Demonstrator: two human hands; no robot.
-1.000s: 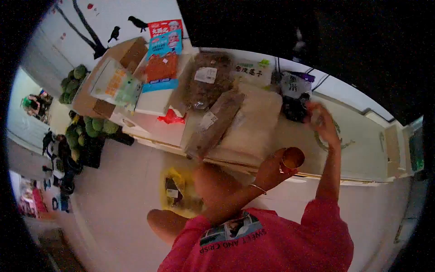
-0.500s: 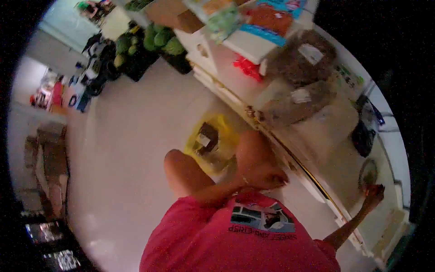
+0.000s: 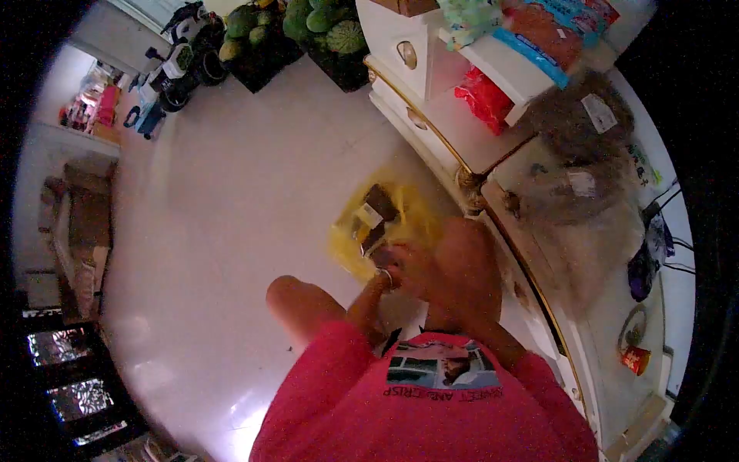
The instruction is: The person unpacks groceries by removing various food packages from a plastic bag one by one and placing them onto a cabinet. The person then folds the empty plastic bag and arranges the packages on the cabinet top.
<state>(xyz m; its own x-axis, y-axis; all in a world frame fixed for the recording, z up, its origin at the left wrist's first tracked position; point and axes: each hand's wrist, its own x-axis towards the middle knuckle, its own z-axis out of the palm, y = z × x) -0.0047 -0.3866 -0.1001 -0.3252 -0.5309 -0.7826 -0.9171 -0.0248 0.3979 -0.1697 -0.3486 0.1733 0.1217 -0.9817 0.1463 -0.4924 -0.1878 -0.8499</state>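
On the floor in front of my knees lies a yellow plastic bag (image 3: 342, 250), crumpled and spread out. Dark brown packages (image 3: 382, 199) with a pale label (image 3: 370, 215) show on top of it. My left hand (image 3: 387, 269), with a band at the wrist, is at the bag's near edge with its fingers curled. Close against it is my right hand (image 3: 413, 273), its fingers also drawn in. The hands overlap and blur together, so what they hold cannot be made out.
A white cabinet with gold trim (image 3: 531, 277) runs along my right side. On its top lie large clear bags (image 3: 573, 181), a red plastic bag (image 3: 485, 100) and a small red container (image 3: 635, 359). Ahead are crates of green melons (image 3: 323, 35) and a toy vehicle (image 3: 185, 58).
My right hand has left the cabinet top and come down to my left hand. The left hand has moved forward from my lap to the yellow bag. My view has shifted.
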